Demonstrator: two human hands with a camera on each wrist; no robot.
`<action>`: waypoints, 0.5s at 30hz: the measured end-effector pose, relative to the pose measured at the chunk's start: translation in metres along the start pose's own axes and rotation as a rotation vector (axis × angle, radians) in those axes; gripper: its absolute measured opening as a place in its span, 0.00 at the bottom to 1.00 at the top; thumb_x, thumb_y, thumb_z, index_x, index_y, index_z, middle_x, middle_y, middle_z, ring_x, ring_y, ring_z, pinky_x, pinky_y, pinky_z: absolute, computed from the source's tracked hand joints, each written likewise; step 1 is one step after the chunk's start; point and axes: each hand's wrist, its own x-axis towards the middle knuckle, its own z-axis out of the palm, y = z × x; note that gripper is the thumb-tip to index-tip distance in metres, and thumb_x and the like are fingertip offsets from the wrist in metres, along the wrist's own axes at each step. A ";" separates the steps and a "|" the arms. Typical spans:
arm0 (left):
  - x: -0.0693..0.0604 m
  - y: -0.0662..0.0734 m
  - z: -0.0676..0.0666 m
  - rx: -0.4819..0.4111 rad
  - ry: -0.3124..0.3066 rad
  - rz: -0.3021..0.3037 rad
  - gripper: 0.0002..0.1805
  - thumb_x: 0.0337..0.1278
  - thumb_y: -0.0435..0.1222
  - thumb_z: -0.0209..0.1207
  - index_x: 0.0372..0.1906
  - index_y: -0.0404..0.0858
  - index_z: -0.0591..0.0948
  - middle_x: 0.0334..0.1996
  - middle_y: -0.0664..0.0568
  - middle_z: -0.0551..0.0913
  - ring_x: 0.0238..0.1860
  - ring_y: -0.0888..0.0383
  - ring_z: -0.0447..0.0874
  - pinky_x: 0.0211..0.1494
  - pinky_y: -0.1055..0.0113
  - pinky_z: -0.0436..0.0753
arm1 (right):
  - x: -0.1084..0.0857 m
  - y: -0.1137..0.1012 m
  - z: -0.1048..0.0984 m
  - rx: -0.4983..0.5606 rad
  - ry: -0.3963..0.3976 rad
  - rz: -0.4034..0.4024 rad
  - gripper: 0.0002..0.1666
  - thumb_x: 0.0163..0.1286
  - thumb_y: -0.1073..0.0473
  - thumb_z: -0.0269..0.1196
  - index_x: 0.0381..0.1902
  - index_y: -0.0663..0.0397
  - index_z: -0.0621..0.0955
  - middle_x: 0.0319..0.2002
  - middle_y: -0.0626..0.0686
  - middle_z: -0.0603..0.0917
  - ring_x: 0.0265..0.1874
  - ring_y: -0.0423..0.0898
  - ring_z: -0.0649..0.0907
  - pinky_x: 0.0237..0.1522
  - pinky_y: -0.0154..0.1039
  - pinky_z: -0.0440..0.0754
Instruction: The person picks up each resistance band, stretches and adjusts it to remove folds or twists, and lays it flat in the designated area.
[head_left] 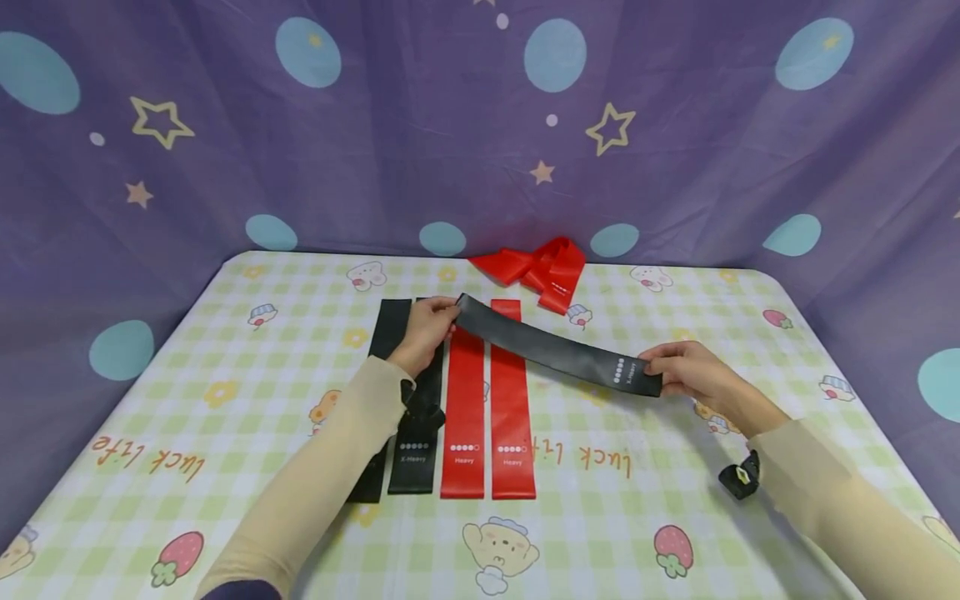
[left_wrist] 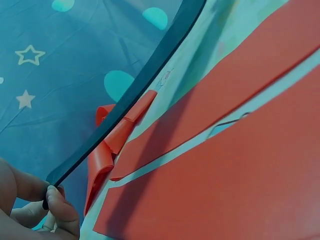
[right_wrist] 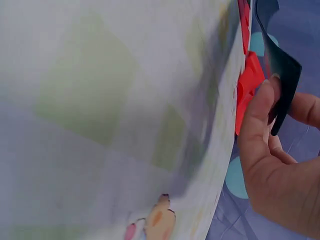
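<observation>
Between both hands a black X-Heavy resistance band (head_left: 555,348) is stretched out above the table, sloping down toward the right. The left hand (head_left: 429,332) pinches its left end, and the right hand (head_left: 693,372) pinches the end beside the white print. In the left wrist view the band (left_wrist: 130,100) runs as a thin dark strip from the pinching fingertips (left_wrist: 62,205). The right wrist view has the thumb and fingers of the right hand (right_wrist: 272,165) on the band's end (right_wrist: 287,82). Below lie two red Heavy bands (head_left: 463,400) (head_left: 513,417), side by side.
Two black bands (head_left: 414,450) (head_left: 390,325) lie flat left of the red ones, partly covered by the left forearm. A crumpled red band (head_left: 558,271) sits at the table's back edge. A checked cloth (head_left: 600,525) covers the table, with a purple curtain (head_left: 450,125) behind.
</observation>
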 end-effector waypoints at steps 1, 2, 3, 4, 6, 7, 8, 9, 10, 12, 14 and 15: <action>0.002 0.001 0.001 0.004 0.001 0.001 0.16 0.64 0.30 0.52 0.53 0.28 0.78 0.23 0.54 0.74 0.19 0.64 0.71 0.24 0.74 0.73 | -0.001 0.001 0.001 -0.007 -0.014 -0.003 0.24 0.65 0.66 0.54 0.57 0.74 0.70 0.35 0.47 0.81 0.28 0.38 0.83 0.31 0.34 0.83; 0.004 0.002 0.002 0.002 0.002 0.001 0.16 0.64 0.30 0.52 0.53 0.28 0.78 0.24 0.54 0.74 0.19 0.64 0.71 0.24 0.75 0.73 | -0.003 0.003 0.003 -0.011 -0.028 -0.006 0.25 0.65 0.66 0.54 0.58 0.76 0.69 0.35 0.47 0.81 0.27 0.38 0.83 0.30 0.34 0.83; 0.006 0.004 0.003 -0.002 0.004 0.002 0.16 0.64 0.31 0.53 0.53 0.28 0.78 0.24 0.54 0.74 0.19 0.65 0.71 0.24 0.75 0.73 | -0.005 0.005 0.004 -0.013 -0.043 -0.012 0.26 0.65 0.66 0.54 0.58 0.77 0.69 0.35 0.48 0.82 0.28 0.39 0.83 0.30 0.35 0.83; 0.007 0.005 0.004 -0.009 0.007 0.003 0.16 0.63 0.30 0.53 0.53 0.28 0.79 0.24 0.54 0.74 0.19 0.65 0.72 0.24 0.76 0.74 | -0.006 0.006 0.006 -0.015 -0.056 -0.015 0.26 0.65 0.66 0.54 0.58 0.77 0.68 0.35 0.48 0.82 0.27 0.39 0.83 0.30 0.35 0.84; 0.010 0.009 0.006 -0.035 0.013 0.003 0.15 0.63 0.30 0.54 0.52 0.27 0.79 0.25 0.54 0.75 0.19 0.66 0.73 0.24 0.76 0.75 | -0.009 0.008 0.010 -0.007 -0.078 -0.015 0.25 0.64 0.66 0.54 0.57 0.78 0.69 0.34 0.49 0.82 0.27 0.39 0.83 0.30 0.35 0.84; 0.012 0.011 0.008 -0.049 0.019 0.006 0.15 0.62 0.29 0.54 0.51 0.26 0.79 0.25 0.53 0.75 0.18 0.66 0.73 0.24 0.76 0.76 | -0.011 0.009 0.012 -0.001 -0.086 -0.012 0.24 0.64 0.66 0.54 0.56 0.78 0.70 0.34 0.49 0.82 0.26 0.39 0.83 0.30 0.35 0.84; 0.014 0.012 0.009 -0.058 0.024 0.007 0.15 0.61 0.29 0.54 0.50 0.26 0.80 0.24 0.54 0.75 0.18 0.66 0.74 0.24 0.77 0.77 | -0.012 0.010 0.014 0.006 -0.092 -0.004 0.23 0.64 0.66 0.54 0.54 0.76 0.71 0.33 0.49 0.82 0.26 0.39 0.83 0.30 0.34 0.84; 0.015 0.015 0.010 -0.064 0.030 0.007 0.14 0.60 0.28 0.54 0.49 0.25 0.80 0.24 0.54 0.76 0.18 0.66 0.74 0.25 0.77 0.77 | -0.014 0.011 0.016 0.013 -0.098 0.005 0.21 0.64 0.66 0.54 0.52 0.74 0.72 0.33 0.49 0.82 0.26 0.39 0.83 0.29 0.34 0.84; 0.016 0.016 0.012 -0.074 0.033 0.006 0.14 0.59 0.27 0.54 0.49 0.25 0.80 0.23 0.54 0.76 0.17 0.66 0.74 0.25 0.76 0.78 | -0.015 0.012 0.018 0.020 -0.105 0.015 0.19 0.64 0.66 0.55 0.51 0.72 0.73 0.32 0.50 0.82 0.26 0.39 0.83 0.30 0.34 0.84; 0.019 0.019 0.015 -0.086 0.035 0.003 0.15 0.57 0.26 0.53 0.48 0.25 0.80 0.22 0.55 0.76 0.16 0.66 0.74 0.25 0.76 0.78 | -0.018 0.013 0.022 0.034 -0.125 0.033 0.14 0.63 0.67 0.55 0.47 0.68 0.75 0.32 0.50 0.82 0.25 0.39 0.83 0.30 0.33 0.83; 0.020 0.022 0.018 -0.100 0.036 0.004 0.15 0.55 0.25 0.52 0.47 0.25 0.80 0.20 0.55 0.75 0.16 0.66 0.74 0.26 0.75 0.79 | -0.019 0.016 0.025 0.047 -0.152 0.047 0.11 0.63 0.67 0.55 0.43 0.64 0.76 0.31 0.50 0.82 0.25 0.39 0.83 0.30 0.32 0.83; 0.021 0.024 0.020 -0.115 0.035 0.006 0.15 0.55 0.24 0.52 0.47 0.25 0.80 0.20 0.55 0.75 0.16 0.66 0.74 0.27 0.75 0.79 | -0.020 0.017 0.027 0.052 -0.168 0.050 0.10 0.63 0.67 0.55 0.42 0.63 0.76 0.31 0.50 0.82 0.25 0.39 0.83 0.30 0.32 0.83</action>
